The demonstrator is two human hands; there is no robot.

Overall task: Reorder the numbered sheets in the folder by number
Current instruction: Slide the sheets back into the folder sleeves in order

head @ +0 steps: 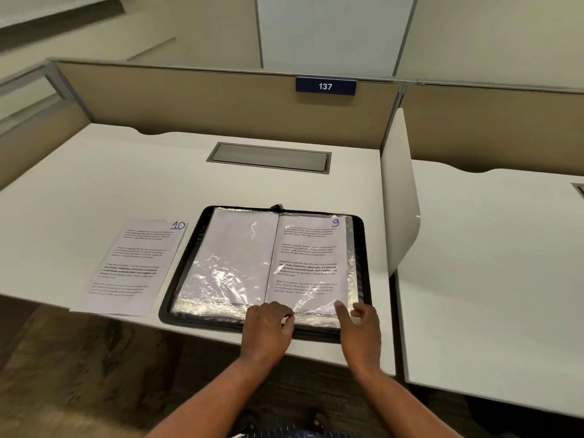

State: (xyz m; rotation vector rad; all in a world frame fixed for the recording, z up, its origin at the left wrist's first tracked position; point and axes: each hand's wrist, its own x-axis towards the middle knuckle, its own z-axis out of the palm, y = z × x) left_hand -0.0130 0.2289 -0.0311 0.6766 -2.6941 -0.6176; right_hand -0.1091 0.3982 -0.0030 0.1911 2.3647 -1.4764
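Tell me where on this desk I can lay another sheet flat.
Roomiest: the bare desk between the far edge of the folder and the cable hatch, and the stretch behind sheet 10. The strip between folder and side divider is too narrow. The near edge is crowded: left hand and right hand sit on the folder.

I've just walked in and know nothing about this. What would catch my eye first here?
An open black folder lies near the front edge of the white desk, its shiny plastic sleeves showing a sheet marked 9 on the right page. A loose sheet marked 10 lies just left of it, and the left hand and right hand touch the folder's near edge.
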